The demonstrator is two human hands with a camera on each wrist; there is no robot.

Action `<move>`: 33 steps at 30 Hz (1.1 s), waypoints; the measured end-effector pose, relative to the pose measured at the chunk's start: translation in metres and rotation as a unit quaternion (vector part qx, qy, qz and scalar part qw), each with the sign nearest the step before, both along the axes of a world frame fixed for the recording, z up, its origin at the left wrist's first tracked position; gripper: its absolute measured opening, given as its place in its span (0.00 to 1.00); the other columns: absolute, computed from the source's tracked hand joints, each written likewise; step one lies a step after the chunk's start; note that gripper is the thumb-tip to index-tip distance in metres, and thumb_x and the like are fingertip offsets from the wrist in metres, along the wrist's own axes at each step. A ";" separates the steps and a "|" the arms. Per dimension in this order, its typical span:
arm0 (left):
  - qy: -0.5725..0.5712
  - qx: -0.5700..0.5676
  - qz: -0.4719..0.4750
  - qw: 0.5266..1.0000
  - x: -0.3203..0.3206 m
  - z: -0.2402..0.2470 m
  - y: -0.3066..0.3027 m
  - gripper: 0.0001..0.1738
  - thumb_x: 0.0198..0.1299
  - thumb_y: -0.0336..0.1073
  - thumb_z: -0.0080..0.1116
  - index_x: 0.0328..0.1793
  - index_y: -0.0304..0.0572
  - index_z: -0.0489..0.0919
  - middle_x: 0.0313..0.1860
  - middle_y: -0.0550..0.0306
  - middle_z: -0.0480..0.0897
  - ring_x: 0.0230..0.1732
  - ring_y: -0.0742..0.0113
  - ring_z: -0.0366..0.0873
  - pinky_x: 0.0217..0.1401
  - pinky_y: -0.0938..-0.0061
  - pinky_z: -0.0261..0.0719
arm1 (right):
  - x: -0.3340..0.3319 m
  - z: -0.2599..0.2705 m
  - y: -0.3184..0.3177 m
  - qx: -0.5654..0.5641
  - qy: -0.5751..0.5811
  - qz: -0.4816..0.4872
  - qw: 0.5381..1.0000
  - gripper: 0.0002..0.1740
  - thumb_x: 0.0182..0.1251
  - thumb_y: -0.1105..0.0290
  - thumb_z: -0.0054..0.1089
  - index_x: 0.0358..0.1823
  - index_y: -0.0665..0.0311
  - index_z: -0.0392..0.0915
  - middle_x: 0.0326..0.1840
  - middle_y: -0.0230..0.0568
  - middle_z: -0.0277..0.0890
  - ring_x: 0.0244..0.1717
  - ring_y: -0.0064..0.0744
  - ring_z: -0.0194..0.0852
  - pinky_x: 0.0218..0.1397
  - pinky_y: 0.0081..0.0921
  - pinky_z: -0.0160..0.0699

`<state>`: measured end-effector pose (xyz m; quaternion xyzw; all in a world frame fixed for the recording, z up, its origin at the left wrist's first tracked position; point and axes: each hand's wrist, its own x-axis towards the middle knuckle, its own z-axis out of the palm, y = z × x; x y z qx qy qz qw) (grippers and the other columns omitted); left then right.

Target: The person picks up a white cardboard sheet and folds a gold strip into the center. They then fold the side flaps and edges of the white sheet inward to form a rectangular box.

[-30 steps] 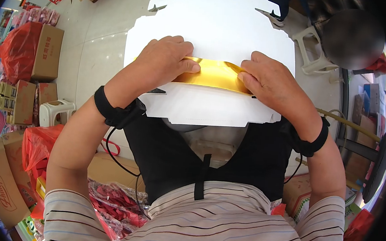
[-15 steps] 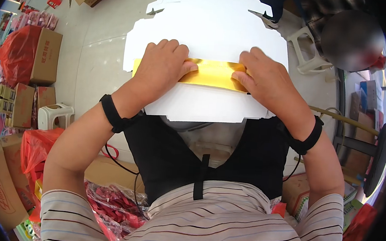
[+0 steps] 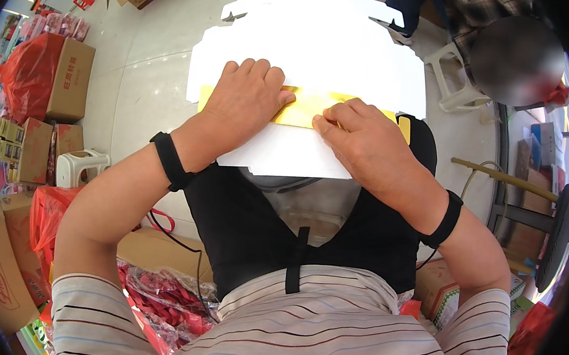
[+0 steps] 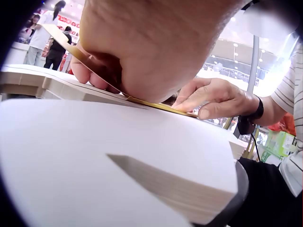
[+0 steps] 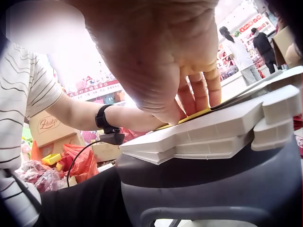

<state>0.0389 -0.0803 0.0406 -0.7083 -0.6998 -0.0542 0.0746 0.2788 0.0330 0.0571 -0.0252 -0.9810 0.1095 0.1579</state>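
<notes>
A stack of white die-cut cardboard sheets (image 3: 309, 51) lies in front of me, its layered edges (image 5: 208, 135) showing in the right wrist view. Across the near part of the top sheet runs a gold-faced cardboard flap (image 3: 300, 116). My left hand (image 3: 244, 96) holds this flap on its left side, thumb lying on the gold. The right hand (image 3: 375, 145) pinches the flap's near edge around the middle, between thumb and fingers. In the left wrist view, the flap's thin edge (image 4: 165, 108) passes under both hands.
The stack rests on a grey plastic stool (image 5: 213, 189) between my knees. A white stool (image 3: 82, 166) and cartons (image 3: 69, 81) stand at left. Another white stool (image 3: 452, 77) and a person in plaid (image 3: 478, 15) are at the upper right. Red plastic bags lie about.
My right hand has slid left and nearer along the gold flap, from its right part to the middle. The flap's right end now shows. My left hand stays about where it was.
</notes>
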 end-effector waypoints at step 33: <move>-0.098 -0.171 -0.007 0.980 -0.019 0.025 0.021 0.23 0.84 0.50 0.54 0.48 0.34 0.82 0.44 0.43 0.87 0.48 0.47 0.86 0.55 0.55 0.85 | -0.018 0.014 0.032 -0.120 -0.061 -0.153 0.979 0.36 0.53 0.47 0.88 0.52 0.67 0.84 0.49 0.48 0.80 0.56 0.48 0.79 0.57 0.41 0.82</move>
